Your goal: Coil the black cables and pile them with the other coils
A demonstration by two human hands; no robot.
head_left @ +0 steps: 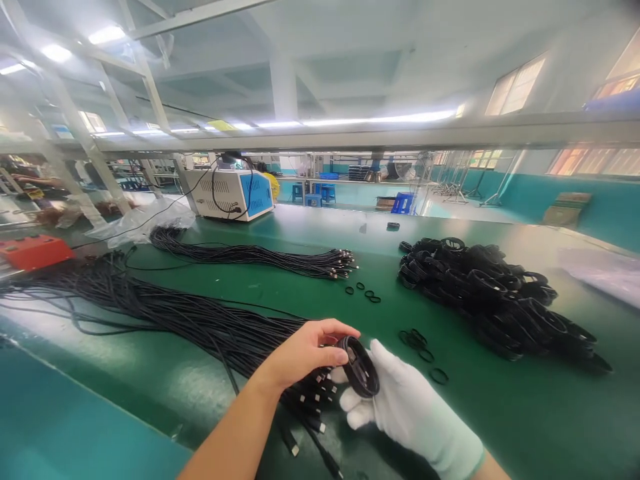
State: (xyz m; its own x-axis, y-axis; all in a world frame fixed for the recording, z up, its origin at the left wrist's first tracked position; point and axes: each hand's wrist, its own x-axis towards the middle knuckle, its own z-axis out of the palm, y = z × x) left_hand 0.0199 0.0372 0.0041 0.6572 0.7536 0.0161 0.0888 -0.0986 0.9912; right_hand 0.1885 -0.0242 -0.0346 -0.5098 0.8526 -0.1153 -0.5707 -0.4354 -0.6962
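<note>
A coiled black cable (361, 368) is held between both hands above the green table. My bare left hand (320, 350) pinches the coil's upper left side between thumb and fingers. Around its lower right side, my white-gloved right hand (395, 393) has its fingers closed. Under and to the left of the hands lies a thick bundle of straight black cables (200, 317), with light metal plugs at the near end. Several small black rings (416, 339) rest on the table just right of the hands.
Beyond the hands lies a second cable bundle (260, 257), with a few black rings (370, 295) near its plugs. A large heap of coiled cables (480, 287) is at right. A blue-white machine (233, 193), plastic bag (145, 220) and red box (35, 252) stand back left.
</note>
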